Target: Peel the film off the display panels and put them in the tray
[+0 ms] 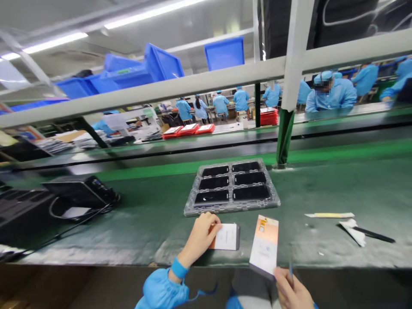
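Observation:
My left hand (200, 237) is curled over the left end of a phone (227, 237) that lies on the green bench, white film side up. My right hand (291, 292) grips the near end of a second phone (265, 249), held tilted over the bench edge, its film orange at the top and white below. A thin blue tool (290, 271) sticks up between the right fingers. Just beyond both hands sits a grey tray (231, 207) with several dark phones in its pockets.
A black machine (80, 191) with cables stands at the left. A yellow-white strip (328, 215), crumpled white film (353, 229) and a black pen-like tool (375, 234) lie at the right. A white frame post (291, 81) rises behind the tray. Red trays (188, 129) and other workers in blue are beyond.

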Available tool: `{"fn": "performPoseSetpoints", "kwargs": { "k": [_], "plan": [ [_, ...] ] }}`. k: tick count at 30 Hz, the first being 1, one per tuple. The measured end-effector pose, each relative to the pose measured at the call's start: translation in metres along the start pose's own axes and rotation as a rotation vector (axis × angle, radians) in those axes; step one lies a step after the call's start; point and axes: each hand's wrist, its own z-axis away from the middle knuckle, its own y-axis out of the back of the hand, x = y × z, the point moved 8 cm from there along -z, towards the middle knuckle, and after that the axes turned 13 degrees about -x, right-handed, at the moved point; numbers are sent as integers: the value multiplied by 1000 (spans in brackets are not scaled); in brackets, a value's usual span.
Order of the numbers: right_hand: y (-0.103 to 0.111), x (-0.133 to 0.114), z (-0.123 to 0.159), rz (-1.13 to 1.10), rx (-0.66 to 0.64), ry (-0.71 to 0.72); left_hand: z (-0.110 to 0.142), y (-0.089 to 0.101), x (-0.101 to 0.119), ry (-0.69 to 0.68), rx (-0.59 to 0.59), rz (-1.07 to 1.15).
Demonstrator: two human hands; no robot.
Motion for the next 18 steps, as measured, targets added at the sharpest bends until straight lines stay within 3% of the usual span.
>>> {"fn": "performPoseSetpoints", "kwargs": {
  "k": [4, 6, 7, 10, 12, 14, 18],
  "plan": [
    [-12, -11, 14, -19, 43, 46, 8, -4, 5, -11, 89, -42],
    [-13, -15, 16, -11, 41, 33, 17, -11, 23, -60, 137, -61],
    [-14, -17, 17, -10, 38, 23, 22, -16, 37, -115, 155, -71],
    [-14, -21, 17, -9, 35, 14, 43, -42, 102, -519, 134, -146],
    [-13, -20, 17, 0, 36, 23, 51, -61, 129, -619, 84, -186],
    [-11, -19, 15, 23, 31, 49, 53, -73, 142, -640, 63, -192],
    [-9, -18, 15, 90, -9, 82, 53, -83, 146, -629, 71, -195]
  ]
}}
